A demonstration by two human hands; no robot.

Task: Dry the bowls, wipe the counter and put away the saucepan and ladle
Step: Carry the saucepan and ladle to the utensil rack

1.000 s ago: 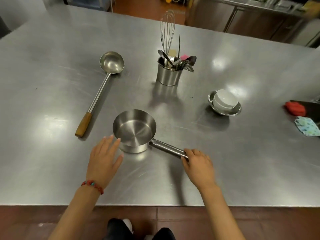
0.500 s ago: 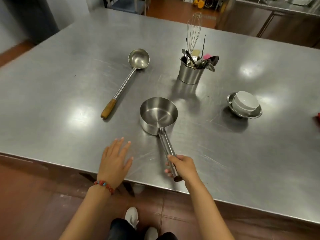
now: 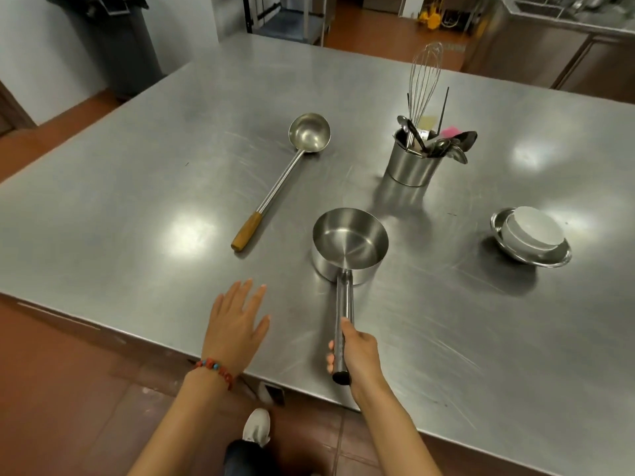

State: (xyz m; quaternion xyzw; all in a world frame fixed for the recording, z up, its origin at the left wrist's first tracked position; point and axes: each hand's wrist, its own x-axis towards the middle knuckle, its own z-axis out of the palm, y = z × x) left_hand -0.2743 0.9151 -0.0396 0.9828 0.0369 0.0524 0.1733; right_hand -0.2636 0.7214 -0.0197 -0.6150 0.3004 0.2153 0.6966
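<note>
Two hands are seen: the saucepan [image 3: 349,247], sitting near-centre on the counter [image 3: 137,201], is gripped by the right hand [image 3: 359,352] at its handle's very end, while the left hand [image 3: 237,324] is held flat, fingers spread. Shiny round steel, slim smooth handle, so it could easily be tipped when lifted.

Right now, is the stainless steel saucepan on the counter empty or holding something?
Empty. The stainless steel saucepan sits upright, its bare shiny base showing; the right hand grips its handle.
</note>
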